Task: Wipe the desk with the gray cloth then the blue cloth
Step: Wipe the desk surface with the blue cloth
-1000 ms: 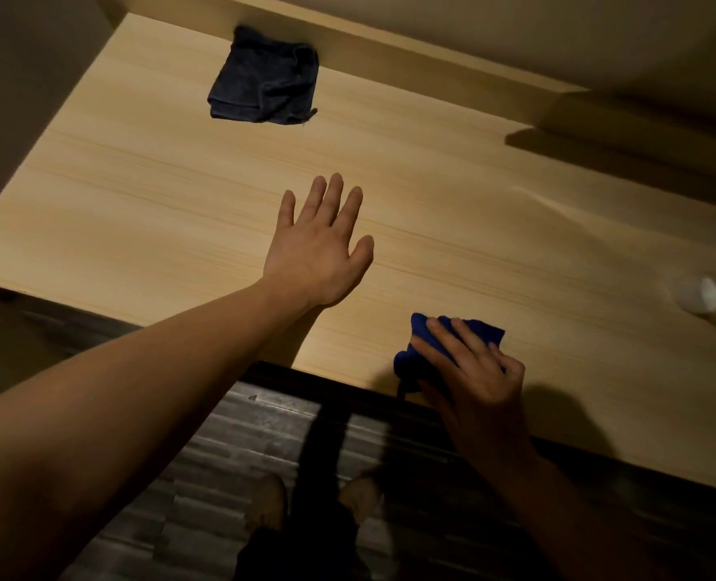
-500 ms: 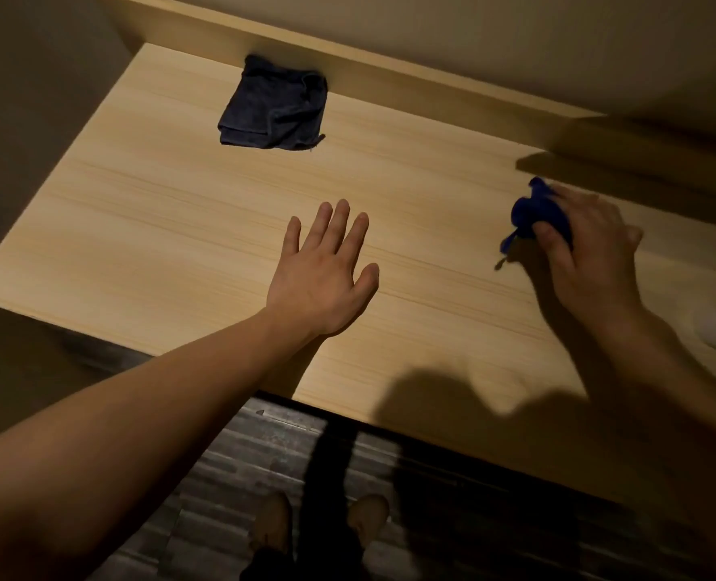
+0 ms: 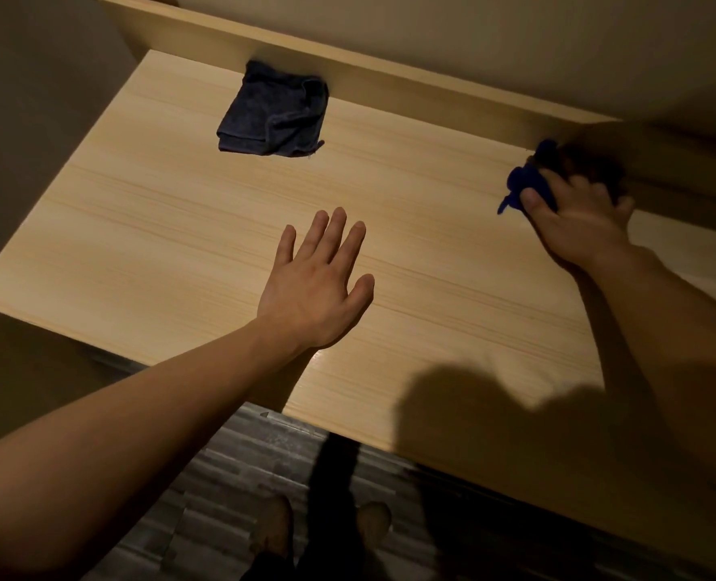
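Observation:
The light wooden desk (image 3: 180, 228) fills most of the view. A folded gray cloth (image 3: 273, 112) lies at its back left, against the raised back board. My left hand (image 3: 316, 283) rests flat on the middle of the desk, fingers spread, holding nothing. At the back right my right hand (image 3: 578, 220) presses a bunched blue cloth (image 3: 530, 182) onto the desk, close to the back board. Most of the blue cloth is hidden under my fingers and in shadow.
A raised wooden back board (image 3: 390, 81) runs along the desk's far edge, with a wall behind it. A dark wall (image 3: 21, 140) borders the desk's left side. Below the near edge I see a striped floor (image 3: 230, 475) and my feet (image 3: 272, 522).
My right hand has carried the blue cloth from the desk's near edge across to the back right by the back board. My left hand has stayed flat in the middle.

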Demonstrator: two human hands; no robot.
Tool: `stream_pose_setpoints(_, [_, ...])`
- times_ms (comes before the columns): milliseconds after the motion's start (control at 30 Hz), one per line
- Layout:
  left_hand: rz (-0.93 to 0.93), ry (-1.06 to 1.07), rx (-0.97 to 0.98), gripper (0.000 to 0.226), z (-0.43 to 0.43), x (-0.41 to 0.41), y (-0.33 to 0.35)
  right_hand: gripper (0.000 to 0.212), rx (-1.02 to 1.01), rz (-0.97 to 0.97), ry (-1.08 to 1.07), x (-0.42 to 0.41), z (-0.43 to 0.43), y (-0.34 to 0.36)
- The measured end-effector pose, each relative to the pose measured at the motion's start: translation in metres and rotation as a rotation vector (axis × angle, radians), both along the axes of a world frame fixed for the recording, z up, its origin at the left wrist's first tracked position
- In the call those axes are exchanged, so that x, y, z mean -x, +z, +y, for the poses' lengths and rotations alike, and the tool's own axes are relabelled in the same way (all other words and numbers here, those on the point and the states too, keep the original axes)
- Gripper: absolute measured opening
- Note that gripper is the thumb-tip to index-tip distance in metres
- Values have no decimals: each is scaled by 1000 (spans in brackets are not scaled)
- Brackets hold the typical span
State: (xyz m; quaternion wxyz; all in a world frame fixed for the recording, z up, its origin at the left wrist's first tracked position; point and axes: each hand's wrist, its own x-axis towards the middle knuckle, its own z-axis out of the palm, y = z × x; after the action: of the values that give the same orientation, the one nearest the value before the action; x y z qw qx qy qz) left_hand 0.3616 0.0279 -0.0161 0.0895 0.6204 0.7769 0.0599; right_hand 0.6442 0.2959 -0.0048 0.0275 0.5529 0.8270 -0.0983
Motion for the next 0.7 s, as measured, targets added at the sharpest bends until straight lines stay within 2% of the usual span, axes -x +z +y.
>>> stream_pose_setpoints(333, [1, -3, 24, 74, 0, -2, 4, 62, -31, 53, 39, -11, -54, -2])
stream_pose_setpoints(700, [-1, -7, 25, 75, 0, 0, 4, 59, -17, 55, 66, -42, -167, -2])
